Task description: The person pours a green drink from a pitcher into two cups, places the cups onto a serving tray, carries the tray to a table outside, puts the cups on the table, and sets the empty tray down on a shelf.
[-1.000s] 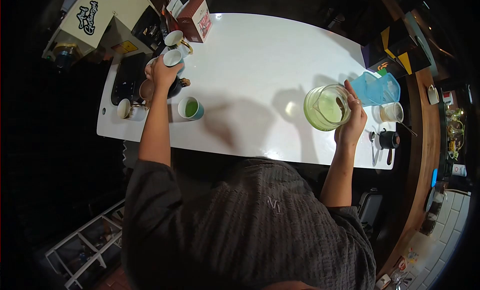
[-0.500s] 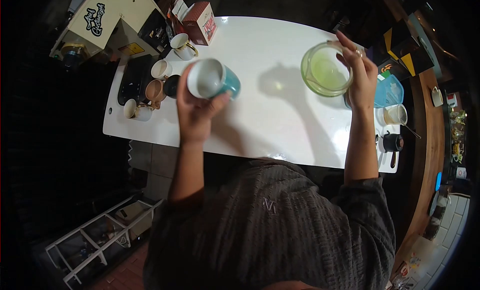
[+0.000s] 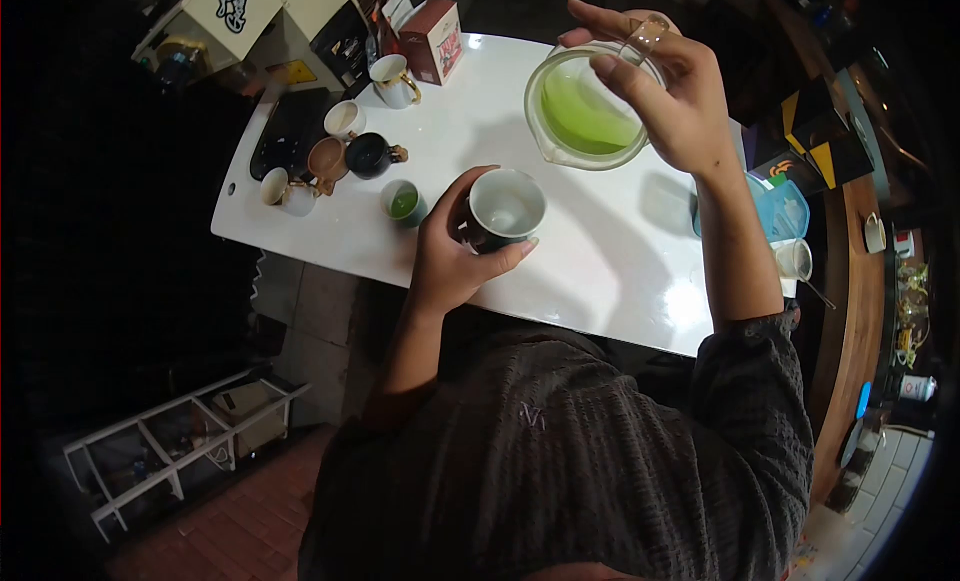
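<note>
**While the right hand (image 3: 680, 96) tips a glass jug (image 3: 597, 164), the left hand (image 3: 452, 253) steadies a pale-lined cup (image 3: 508, 203)**

The right hand, upper right of centre in the frame, has its fingers closed round the jug's clear handle, the thumb lying along the rim and one finger stretched out towards the top of the frame. The jug leans, and green liquid (image 3: 585, 121) gathers on its left and lower side. Near the centre, the left hand is curled round the cup, thumb on the near side. The jug's spout appears just above the cup's rim; how far apart they are in depth, I cannot tell.

Just left of the left hand, a smaller-looking cup (image 3: 407, 218) with green contents stands on the white table (image 3: 620, 281). Further to the upper left are a black cup (image 3: 368, 157), a brown cup (image 3: 326, 159), a white cup (image 3: 345, 119) and a gold-handled mug (image 3: 393, 86), with another mug (image 3: 291, 197) at the table's left side. A red-brown box (image 3: 432, 46) stands at the top left of the table, beside a cream machine (image 3: 275, 26) at the frame's upper left. At the right side sit a blue container (image 3: 785, 213) and, just below it, a glass (image 3: 793, 259) with a thin handle sticking out.
</note>
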A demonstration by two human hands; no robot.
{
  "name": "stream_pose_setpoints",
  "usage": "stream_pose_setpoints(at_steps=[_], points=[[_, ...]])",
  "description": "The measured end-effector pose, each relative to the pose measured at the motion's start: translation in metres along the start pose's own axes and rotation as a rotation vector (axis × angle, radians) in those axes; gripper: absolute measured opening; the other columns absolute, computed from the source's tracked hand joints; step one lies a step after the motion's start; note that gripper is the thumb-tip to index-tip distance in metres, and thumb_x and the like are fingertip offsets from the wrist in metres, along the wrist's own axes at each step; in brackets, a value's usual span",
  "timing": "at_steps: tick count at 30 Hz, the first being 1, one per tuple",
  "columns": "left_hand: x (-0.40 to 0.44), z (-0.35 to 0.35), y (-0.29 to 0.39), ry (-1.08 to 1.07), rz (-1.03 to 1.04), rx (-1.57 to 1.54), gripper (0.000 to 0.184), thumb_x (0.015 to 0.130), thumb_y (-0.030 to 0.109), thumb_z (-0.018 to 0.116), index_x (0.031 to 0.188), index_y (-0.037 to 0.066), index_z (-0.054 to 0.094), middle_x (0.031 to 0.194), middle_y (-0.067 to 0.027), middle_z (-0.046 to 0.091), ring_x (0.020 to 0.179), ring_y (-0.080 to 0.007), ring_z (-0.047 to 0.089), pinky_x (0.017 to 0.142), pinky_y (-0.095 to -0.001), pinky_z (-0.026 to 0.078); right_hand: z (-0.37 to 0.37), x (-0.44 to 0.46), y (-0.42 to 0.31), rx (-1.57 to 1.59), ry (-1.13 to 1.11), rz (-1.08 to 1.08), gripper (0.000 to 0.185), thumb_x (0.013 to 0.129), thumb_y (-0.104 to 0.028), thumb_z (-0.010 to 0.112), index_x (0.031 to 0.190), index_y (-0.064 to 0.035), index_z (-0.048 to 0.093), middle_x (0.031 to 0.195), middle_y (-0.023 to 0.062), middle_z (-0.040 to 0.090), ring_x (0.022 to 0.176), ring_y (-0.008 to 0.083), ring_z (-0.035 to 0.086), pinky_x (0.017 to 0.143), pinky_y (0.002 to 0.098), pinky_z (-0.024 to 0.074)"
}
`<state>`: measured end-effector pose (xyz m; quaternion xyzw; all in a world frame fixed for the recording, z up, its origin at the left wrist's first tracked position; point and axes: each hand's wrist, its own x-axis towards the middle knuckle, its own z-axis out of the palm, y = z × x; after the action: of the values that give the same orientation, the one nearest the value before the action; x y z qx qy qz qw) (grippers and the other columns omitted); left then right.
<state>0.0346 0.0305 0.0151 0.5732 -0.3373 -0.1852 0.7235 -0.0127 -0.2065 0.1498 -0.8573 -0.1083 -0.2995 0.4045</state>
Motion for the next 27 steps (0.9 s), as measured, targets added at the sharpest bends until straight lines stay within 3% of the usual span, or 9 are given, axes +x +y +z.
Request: stream_pose_setpoints(at_steps=[1, 3, 6, 9, 10, 12, 27], points=[[-0.002, 0.000, 0.003, 0.014, -0.003, 0.000, 0.070, 0.070, 0.005, 0.082, 0.131, -0.003, 0.047, 0.113, -0.0075, 0.062, 0.104, -0.0137, 0.061, 0.089, -0.0277, 0.050, 0.001, 0.003, -0.001, -0.092, -0.061, -0.127, 0.037, 0.085, -0.008, 0.062, 0.120, 0.0047, 0.066, 0.104, 0.0090, 0.072, 0.102, 0.0147, 0.056, 0.094, 0.0306, 0.0454], [-0.004, -0.001, 0.008, 0.037, -0.027, 0.026, 0.070, 0.069, 0.005, 0.082, 0.130, -0.003, 0.048, 0.113, -0.0087, 0.062, 0.104, -0.0142, 0.061, 0.089, -0.0285, 0.051, 0.005, 0.009, -0.011, -0.093, -0.081, -0.122, 0.036, 0.084, -0.007, 0.063, 0.117, 0.0047, 0.067, 0.102, 0.0092, 0.073, 0.101, 0.0155, 0.055, 0.094, 0.0318, 0.0440], [-0.007, -0.002, 0.007, 0.048, -0.018, 0.011, 0.070, 0.069, 0.006, 0.082, 0.130, -0.003, 0.048, 0.114, -0.0095, 0.062, 0.104, -0.0144, 0.061, 0.089, -0.0288, 0.051, 0.009, 0.016, -0.007, -0.228, -0.210, -0.311, 0.033, 0.085, -0.007, 0.063, 0.116, 0.0046, 0.068, 0.112, 0.0100, 0.070, 0.106, 0.0158, 0.056, 0.096, 0.0328, 0.0438], [-0.010, 0.002, 0.011, 0.063, -0.017, -0.041, 0.071, 0.069, 0.007, 0.082, 0.130, -0.003, 0.048, 0.114, -0.0100, 0.062, 0.103, -0.0146, 0.062, 0.089, -0.0289, 0.051, 0.023, 0.020, -0.005, 0.210, -0.165, -0.304, 0.031, 0.089, -0.013, 0.060, 0.113, 0.0055, 0.068, 0.125, 0.0116, 0.065, 0.113, 0.0178, 0.057, 0.099, 0.0344, 0.0420], [-0.011, 0.003, 0.013, 0.069, -0.014, -0.043, 0.071, 0.069, 0.007, 0.082, 0.130, -0.003, 0.048, 0.114, -0.0100, 0.062, 0.103, -0.0146, 0.062, 0.089, -0.0289, 0.051, 0.021, 0.026, -0.012, 0.057, -0.134, -0.371, 0.036, 0.078, -0.016, 0.064, 0.105, 0.0066, 0.070, 0.104, 0.0123, 0.069, 0.092, 0.0197, 0.059, 0.089, 0.0337, 0.0428], [-0.012, 0.004, 0.017, 0.084, -0.025, 0.011, 0.071, 0.068, 0.008, 0.083, 0.130, -0.002, 0.048, 0.114, -0.0101, 0.062, 0.104, -0.0148, 0.061, 0.090, -0.0291, 0.050, 0.018, 0.034, -0.025, -0.094, -0.106, -0.445, 0.042, 0.067, -0.020, 0.068, 0.098, 0.0077, 0.072, 0.083, 0.0129, 0.072, 0.070, 0.0217, 0.061, 0.078, 0.0330, 0.0437], [-0.015, 0.005, 0.029, 0.095, -0.025, -0.016, 0.075, 0.068, 0.011, 0.084, 0.132, -0.003, 0.047, 0.115, -0.0099, 0.060, 0.104, -0.0146, 0.060, 0.090, -0.0288, 0.049, 0.019, 0.048, -0.033, -0.144, -0.206, -0.635, 0.050, 0.065, -0.020, 0.069, 0.104, 0.0103, 0.070, 0.081, 0.0129, 0.072, 0.067, 0.0214, 0.061, 0.079, 0.0344, 0.0437]])
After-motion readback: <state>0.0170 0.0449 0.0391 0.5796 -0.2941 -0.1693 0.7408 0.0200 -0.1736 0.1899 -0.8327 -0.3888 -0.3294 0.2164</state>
